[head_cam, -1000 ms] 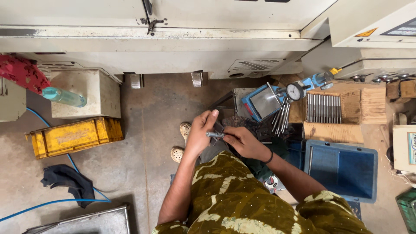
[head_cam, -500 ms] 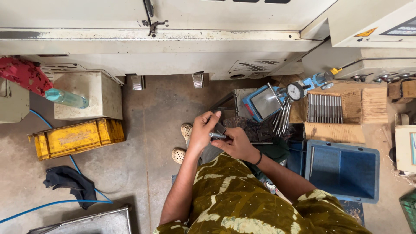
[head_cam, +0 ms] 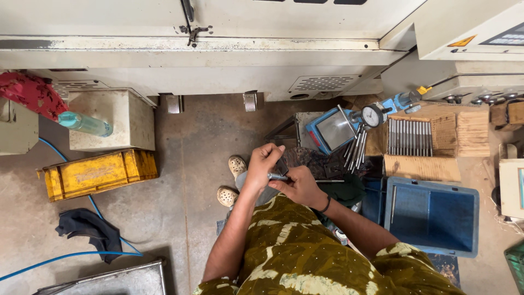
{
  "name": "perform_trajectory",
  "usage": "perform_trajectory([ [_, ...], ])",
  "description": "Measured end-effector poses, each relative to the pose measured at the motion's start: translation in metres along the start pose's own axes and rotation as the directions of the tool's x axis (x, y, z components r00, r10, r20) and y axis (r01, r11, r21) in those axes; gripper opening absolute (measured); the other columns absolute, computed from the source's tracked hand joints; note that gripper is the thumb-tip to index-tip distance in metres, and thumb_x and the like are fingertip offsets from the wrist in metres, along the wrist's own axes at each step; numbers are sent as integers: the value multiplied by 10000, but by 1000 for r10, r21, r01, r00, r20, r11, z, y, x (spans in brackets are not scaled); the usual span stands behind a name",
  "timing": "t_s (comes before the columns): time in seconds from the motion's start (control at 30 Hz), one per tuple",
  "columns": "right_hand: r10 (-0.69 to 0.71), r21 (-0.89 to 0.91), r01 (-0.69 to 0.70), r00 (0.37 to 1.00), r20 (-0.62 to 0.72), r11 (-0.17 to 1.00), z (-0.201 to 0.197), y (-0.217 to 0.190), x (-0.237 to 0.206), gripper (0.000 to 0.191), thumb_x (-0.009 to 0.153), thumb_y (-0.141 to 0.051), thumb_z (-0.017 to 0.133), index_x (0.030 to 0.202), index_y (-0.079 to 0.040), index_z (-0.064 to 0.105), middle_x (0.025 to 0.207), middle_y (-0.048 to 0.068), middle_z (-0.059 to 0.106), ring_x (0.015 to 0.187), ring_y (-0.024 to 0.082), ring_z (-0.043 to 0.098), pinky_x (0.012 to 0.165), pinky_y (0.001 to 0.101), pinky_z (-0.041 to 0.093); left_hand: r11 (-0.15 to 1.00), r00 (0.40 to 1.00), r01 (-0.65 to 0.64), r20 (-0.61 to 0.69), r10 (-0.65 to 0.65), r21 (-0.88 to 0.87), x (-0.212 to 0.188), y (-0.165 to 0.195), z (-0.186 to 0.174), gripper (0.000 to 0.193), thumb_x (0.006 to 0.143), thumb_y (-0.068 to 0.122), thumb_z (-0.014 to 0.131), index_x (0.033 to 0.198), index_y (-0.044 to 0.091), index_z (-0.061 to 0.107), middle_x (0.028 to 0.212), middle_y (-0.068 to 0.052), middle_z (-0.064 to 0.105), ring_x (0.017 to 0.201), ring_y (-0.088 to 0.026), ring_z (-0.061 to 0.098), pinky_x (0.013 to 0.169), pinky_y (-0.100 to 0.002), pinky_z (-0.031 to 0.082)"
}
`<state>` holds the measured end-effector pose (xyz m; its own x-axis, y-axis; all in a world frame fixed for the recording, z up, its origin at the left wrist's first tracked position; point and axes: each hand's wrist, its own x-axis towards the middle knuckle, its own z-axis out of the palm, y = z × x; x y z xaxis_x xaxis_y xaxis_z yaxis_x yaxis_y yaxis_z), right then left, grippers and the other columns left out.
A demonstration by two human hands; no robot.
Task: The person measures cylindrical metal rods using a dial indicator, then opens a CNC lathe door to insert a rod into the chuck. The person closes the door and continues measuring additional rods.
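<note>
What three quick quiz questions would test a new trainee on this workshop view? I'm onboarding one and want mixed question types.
1. True or false: the blue plastic crate lies on the person's right.
2. Which hand grips the thin metal rod: left hand, right hand, or both?
3. Fill in: the row of metal rods rests on a ____ block.

Key
1. True.
2. Both; the hands meet around the rod's near end.
3. Wooden.

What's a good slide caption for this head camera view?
Both hands, left and right, grip a thin metal rod above a blue bin.
</note>
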<state>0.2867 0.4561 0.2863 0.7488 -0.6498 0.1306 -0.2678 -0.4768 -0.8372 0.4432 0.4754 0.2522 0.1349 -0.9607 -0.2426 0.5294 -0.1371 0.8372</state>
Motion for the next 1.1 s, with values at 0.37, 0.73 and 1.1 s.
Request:
perform_trajectory([
  [0.37, 33, -72, -34, 999, -19, 997, 4, 16, -8, 568, 923, -474, 746, 598, -24, 627, 443, 71, 446, 364, 177, 446, 404, 351, 315, 995, 996, -77, -48, 80, 60, 1, -9, -2, 378, 1011, 160, 683, 676, 96, 521, 592, 100, 417, 526, 6, 330, 488, -230, 284],
  [0.73, -65, -82, 55, 991, -120, 995, 9, -15, -8, 490, 924, -280, 795, 586, -80, 501, 484, 16, 420, 379, 149, 383, 403, 333, 282, 992, 908, 100, -401, -125, -82, 17, -22, -32, 251, 943, 346, 621, 773, 161, 628, 582, 53, 545, 473, -80, 510, 450, -275, 388],
  [1.1, 160, 359, -165, 986, 45, 918, -26, -23, 14, 324, 919, 51, 688, 1219, -3, 578, 1151, 119, 709, 1137, 162, 687, 970, 329, 523, 970, 959, 182, -188, -211, -162, 4, 3, -16, 373, 993, 435, 614, 803, 114, 607, 565, 4, 539, 411, -109, 526, 338, -264, 359],
])
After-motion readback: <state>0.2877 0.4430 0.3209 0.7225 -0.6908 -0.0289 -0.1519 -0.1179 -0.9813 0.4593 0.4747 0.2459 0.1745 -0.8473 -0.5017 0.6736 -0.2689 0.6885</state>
